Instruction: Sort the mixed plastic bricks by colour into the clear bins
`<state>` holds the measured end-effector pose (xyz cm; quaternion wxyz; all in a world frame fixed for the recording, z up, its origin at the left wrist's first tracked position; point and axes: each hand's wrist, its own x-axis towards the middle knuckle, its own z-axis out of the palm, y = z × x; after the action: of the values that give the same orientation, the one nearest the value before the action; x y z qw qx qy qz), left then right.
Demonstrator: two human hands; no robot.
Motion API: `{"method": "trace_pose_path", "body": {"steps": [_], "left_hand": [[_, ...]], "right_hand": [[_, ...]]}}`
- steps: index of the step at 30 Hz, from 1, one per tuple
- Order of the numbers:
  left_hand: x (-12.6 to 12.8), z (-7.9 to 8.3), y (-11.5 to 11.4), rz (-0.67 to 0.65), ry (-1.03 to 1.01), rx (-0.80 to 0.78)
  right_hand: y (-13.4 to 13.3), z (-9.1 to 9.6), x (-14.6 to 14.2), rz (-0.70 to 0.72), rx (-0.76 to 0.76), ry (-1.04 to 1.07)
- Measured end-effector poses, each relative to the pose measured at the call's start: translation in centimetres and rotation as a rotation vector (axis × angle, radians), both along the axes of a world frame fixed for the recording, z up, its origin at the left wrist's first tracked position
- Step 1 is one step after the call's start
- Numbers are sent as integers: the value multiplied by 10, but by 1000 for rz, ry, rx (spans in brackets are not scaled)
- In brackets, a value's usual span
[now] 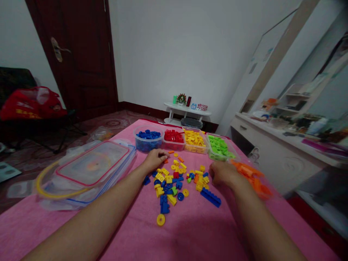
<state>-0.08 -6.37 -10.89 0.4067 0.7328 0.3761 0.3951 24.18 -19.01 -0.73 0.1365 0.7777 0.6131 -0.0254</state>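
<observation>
Lying between left hand, right hand: loose bricks; cloth beneath.

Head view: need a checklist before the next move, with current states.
1. Both hands visible, left hand and right hand: ok.
2. Hands confirmed free of bricks: cannot tell; fingertips too small or hidden.
3. Blue tub, red box, yellow box and green box uncovered: ok.
4. Stacked lids apart from the loose bricks: ok.
5. Loose bricks all one colour: not ok; yellow, blue, red, green and orange are mixed.
6. Orange bricks sharply visible: not ok; blurred.
</observation>
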Motion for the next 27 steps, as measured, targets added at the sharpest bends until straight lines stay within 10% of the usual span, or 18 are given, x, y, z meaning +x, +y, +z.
{"method": "trace_pose_path", "body": {"steps": [9,15,27], "left_hand": [[0,2,-1,-18,-30,-33],[0,2,-2,-14,-46,-51],[-1,-4,2,-26,-35,-12]], "right_hand": [[17,-13,12,72,324,159],[26,-40,16,140,285,259],[24,-33,-3,365,297,664]]}}
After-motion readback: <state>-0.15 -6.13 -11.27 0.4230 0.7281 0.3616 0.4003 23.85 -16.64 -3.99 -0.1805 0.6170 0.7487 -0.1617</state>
